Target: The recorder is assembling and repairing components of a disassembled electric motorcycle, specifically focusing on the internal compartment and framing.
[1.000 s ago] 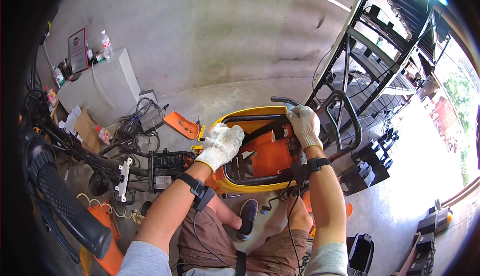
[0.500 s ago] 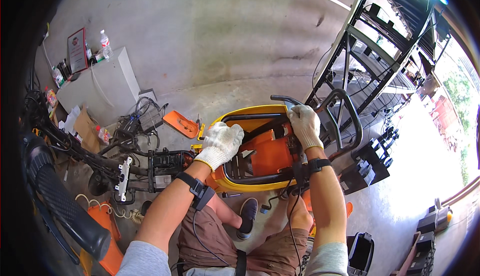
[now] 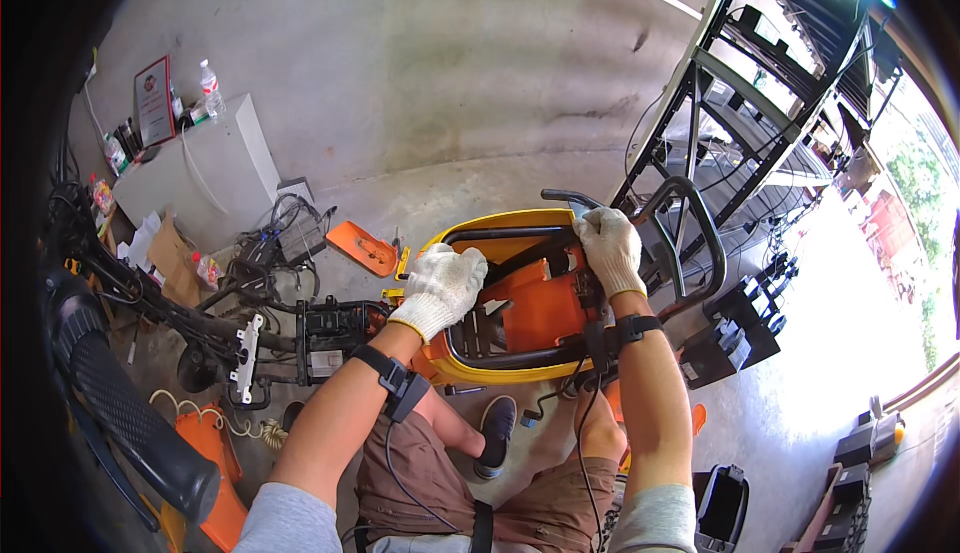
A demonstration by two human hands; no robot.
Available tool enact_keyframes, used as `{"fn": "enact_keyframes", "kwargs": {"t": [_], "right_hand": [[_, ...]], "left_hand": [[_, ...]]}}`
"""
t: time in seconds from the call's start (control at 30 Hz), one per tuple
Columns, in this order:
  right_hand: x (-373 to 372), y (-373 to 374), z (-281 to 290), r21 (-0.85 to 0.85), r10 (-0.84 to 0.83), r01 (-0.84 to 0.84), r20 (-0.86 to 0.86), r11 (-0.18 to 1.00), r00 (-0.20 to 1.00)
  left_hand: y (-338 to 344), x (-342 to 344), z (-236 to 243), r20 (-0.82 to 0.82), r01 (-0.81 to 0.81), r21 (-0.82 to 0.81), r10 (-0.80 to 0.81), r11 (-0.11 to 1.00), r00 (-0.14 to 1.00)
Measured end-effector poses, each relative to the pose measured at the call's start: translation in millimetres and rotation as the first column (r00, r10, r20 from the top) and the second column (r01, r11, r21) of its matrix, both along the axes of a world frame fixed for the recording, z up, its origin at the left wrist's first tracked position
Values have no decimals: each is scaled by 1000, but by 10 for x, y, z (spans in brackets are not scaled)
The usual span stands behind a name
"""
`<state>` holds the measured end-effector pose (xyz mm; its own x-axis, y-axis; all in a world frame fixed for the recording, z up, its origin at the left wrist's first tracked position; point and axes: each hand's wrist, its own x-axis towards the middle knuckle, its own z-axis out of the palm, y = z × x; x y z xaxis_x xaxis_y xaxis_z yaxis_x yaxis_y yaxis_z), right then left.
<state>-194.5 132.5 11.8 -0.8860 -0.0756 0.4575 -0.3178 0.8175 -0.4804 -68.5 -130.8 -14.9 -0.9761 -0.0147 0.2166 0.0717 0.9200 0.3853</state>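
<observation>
Both my hands wear white knit gloves. My left hand (image 3: 443,285) is closed on the black tubular frame at the left part of a yellow scooter body panel (image 3: 520,363). My right hand (image 3: 610,249) is closed at that frame's right end, beside a looped black rear rail (image 3: 700,228); its fingertips are hidden. Inside the yellow panel sits an orange inner piece (image 3: 540,318), crossed at the top by a dark strip (image 3: 545,253). Black cables hang below the right end. The bare scooter chassis (image 3: 330,323) extends leftward from the panel, under my left forearm.
A handlebar grip (image 3: 135,418) is at lower left. Loose orange panels (image 3: 360,248), wires and cardboard (image 3: 172,263) lie on the floor. A grey cabinet (image 3: 240,163) with bottles stands back left, black metal shelving (image 3: 760,83) back right, batteries (image 3: 745,333) and a black bin (image 3: 720,503) at right.
</observation>
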Motion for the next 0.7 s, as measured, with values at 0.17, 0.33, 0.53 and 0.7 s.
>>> {"fn": "enact_keyframes", "kwargs": {"t": [0.17, 0.33, 0.53, 0.7], "right_hand": [[71, 51, 17, -9, 150, -151, -84, 988, 985], [40, 30, 33, -51, 87, -88, -9, 995, 996], [17, 49, 14, -32, 91, -92, -28, 995, 995], [-9, 106, -32, -6, 183, -184, -105, 983, 978]], "left_hand": [[-11, -22, -8, 17, 16, -2, -16, 1000, 1000], [-7, -17, -30, 6, 0, 1, 0, 1000, 1000], [-15, -25, -44, -33, 33, -10, -33, 999, 999], [0, -13, -34, -38, 2, 4, -1, 1000, 999]]}}
